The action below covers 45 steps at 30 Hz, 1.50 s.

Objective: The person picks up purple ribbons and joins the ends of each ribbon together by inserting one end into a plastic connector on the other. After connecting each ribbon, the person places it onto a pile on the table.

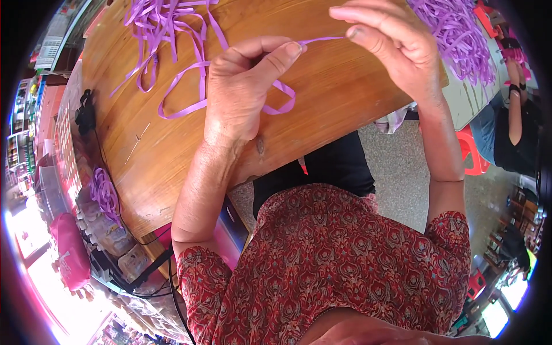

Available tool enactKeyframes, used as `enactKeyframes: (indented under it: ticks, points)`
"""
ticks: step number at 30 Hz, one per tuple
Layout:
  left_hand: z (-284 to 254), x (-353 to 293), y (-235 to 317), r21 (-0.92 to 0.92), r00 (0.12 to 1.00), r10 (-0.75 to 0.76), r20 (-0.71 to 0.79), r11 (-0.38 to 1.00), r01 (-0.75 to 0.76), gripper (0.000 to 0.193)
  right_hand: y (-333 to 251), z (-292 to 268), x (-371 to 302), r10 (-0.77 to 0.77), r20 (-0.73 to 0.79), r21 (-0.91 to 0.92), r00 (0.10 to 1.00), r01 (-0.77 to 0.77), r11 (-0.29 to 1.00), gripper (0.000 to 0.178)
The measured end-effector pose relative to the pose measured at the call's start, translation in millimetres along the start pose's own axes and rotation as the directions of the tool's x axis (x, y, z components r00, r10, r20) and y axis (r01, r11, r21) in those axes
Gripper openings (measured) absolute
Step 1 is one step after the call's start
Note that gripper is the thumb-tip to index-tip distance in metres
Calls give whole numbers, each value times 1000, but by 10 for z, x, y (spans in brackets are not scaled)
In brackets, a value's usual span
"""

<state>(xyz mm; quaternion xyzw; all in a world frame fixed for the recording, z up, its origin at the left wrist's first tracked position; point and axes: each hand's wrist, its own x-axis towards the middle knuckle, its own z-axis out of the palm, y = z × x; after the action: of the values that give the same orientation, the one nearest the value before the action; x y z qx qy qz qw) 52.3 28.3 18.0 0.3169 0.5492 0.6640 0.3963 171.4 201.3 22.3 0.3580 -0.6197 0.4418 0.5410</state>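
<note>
On & over the wood counter, L to R, we see: purple ribbon heap; our L hand, fingers pinching a purple strip running twd our R hand, fingers wide, thumb nr its tip, contact unclear; dense ribbon pile.

A slim purple ribbon (gently bowed) stretches sideways.

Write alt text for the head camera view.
A person's left hand pinches a thin purple ribbon over a wooden table, the open right hand close by. Loose purple strips lie beyond, with a dense purple heap at the upper right.
</note>
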Motion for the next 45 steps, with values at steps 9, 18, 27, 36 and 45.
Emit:
enactKeyframes:
  ticks: [9, 18, 27, 36, 45]
  points:
    - [13, -48, 41, 35, 998, 30, -60, 999, -28, 14, -445, 79, 89, 812, 58, -603, 581, -627, 492, 26]
    - [2, -54, 29, 116, 991, 76, -113, 991, -63, 12, -449, 137, -6, 661, 177, -787, 729, -298, 540, 16]
    - [26, -5, -42, -77, 997, 39, -65, 996, -44, 10, -397, 252, -129, 920, 82, 109, 384, -921, 375, 21]
    - [30, -10, -126, -380, 998, -51, -47, 925, 29, 7, -189, 519, -303, 899, -134, 363, 417, -823, 437, 29]
    - [102, -58, -159, -98, 981, 117, -157, 986, -134, 15, -330, 554, 19, 630, -115, -589, 768, -563, 579, 27]
